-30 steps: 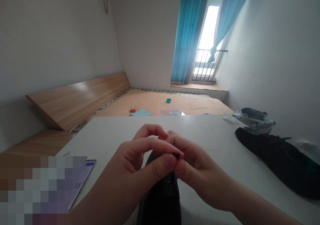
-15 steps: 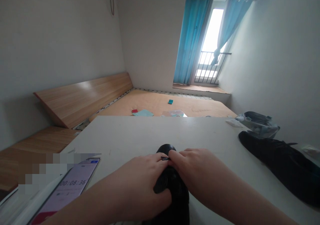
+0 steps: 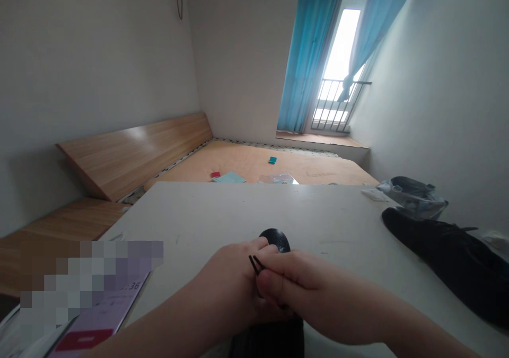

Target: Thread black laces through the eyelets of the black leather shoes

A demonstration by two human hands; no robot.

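Note:
A black shoe (image 3: 274, 342) stands on the white table right in front of me, toe pointing away; my hands cover most of its middle. My right hand (image 3: 314, 289) is closed in a pinch on the black shoelace (image 3: 253, 265), whose two thin ends poke out to the left between thumb and forefinger. Pressed against it over the shoe's front, my left hand (image 3: 238, 268) has its fingers curled in. Part of that grip is hidden behind my right hand, so what it holds does not show.
A second black shoe (image 3: 445, 262) lies at the table's right side, near a bin with a plastic liner (image 3: 417, 199). On the left lies a phone (image 3: 99, 315) with a timer, partly blurred out. Beyond the white table (image 3: 199, 209) is a bed (image 3: 246, 159) with small items on it.
My right hand has turned, its thumb now showing below the forefinger. The lace ends now stick out to the left. My left thumb, earlier spread over the shoe, is tucked out of sight.

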